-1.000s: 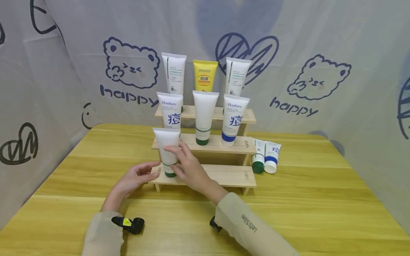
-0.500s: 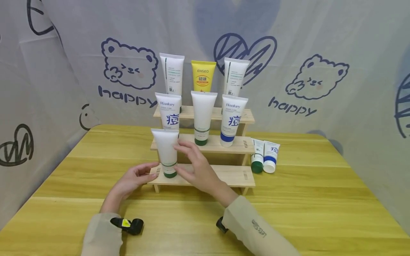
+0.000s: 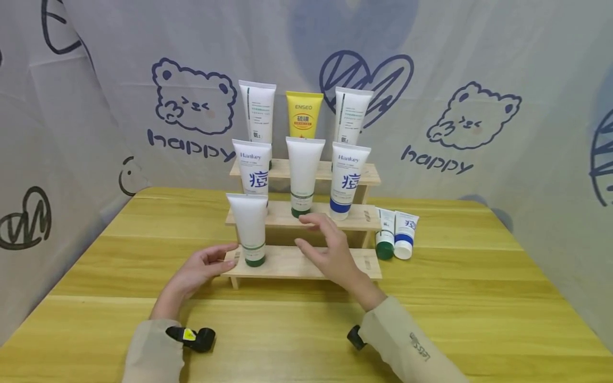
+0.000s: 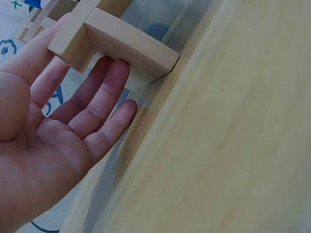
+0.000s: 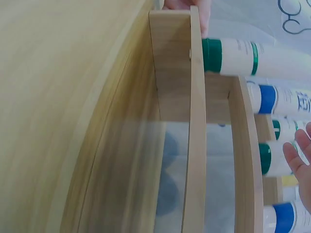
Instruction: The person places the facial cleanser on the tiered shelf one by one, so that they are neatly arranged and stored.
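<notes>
On the left end of the lowest step of a three-tier wooden rack [image 3: 311, 264], a white tube with a green cap [image 3: 251, 229] stands upright. My left hand [image 3: 201, 266] holds that end of the step, thumb in front and index finger behind; other fingers reach past the leg [image 4: 131, 41] in the left wrist view. My right hand [image 3: 332, 255] hovers over the lowest step, fingers apart and holding nothing, to the right of the tube. Its fingertips [image 5: 294, 155] show at the right edge of the right wrist view.
On the middle step stand two blue-printed tubes [image 3: 346, 175] around a plain white tube [image 3: 304, 170]. A yellow tube [image 3: 304, 114] is between two white tubes [image 3: 353, 114] on top. Two more tubes [image 3: 405, 234] lie right of the rack, on the wooden table [image 3: 469, 287].
My right hand has let go of the green-capped tube and moved right, away from it. The tube stays upright on the lowest step. My left hand has kept its place.
</notes>
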